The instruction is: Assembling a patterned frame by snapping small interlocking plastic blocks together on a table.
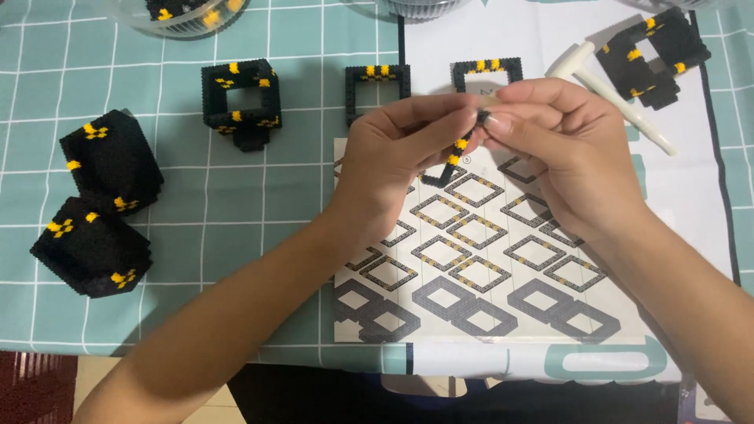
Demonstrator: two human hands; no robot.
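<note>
Here, your left hand and right hand both pinch a thin black-and-yellow brick strip above the instruction sheet. Two square frames sit just past your fingers; the sheet's near edge has room.

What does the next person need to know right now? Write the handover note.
Left hand: pinching the lower part of a small black-and-yellow brick strip above the instruction sheet.
Right hand: fingertips pressing on the strip's top end.
Done: two black cubes stacked at left; an open cube; two square frames above the sheet; another partial block at top right.
Nearby: white tool at top right; bowl of loose pieces at top left.
Left: the strip is still a short piece, not yet a closed frame.
</note>
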